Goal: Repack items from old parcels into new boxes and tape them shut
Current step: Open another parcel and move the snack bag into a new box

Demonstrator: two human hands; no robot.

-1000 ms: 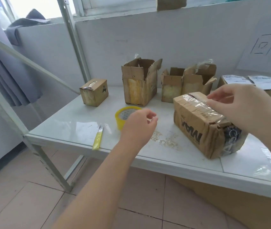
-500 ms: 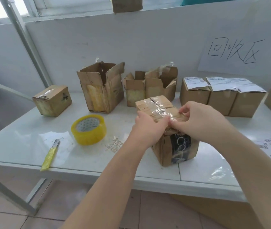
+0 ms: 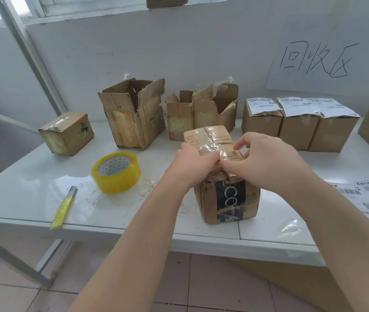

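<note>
Head view, and the parcel (image 3: pixel 228 199) sits on the table (image 3: pixel 21 194) near the front edge, right of centre, one short end facing us with black print across it. Both hands are on its top near edge. The left hand (image 3: pixel 192 165) grips the left corner, fingers curled over the cardboard. The right hand (image 3: pixel 267 163) has thumb and forefinger pinched on the clear tape (image 3: pixel 215 140) that runs along the top seam; the other fingers are lifted and loose.

This looks like the opening step: get the old tape up and off. The cardboard is creased and worn, so it will likely give under pressure rather than hold stiff. The tape is glossy and slick, apt to tear in strips. Best purchase is a lifted tape end at the seam, with the other hand bracing the box wall. Weight I cannot judge.

To the left lie the yellow tape roll (image 3: pixel 116 172) and, nearer the edge, a yellow knife (image 3: pixel 64 208). Far back stand torn-open boxes (image 3: pixel 134 113), and to the right three labelled boxes (image 3: pixel 298 129).
</note>
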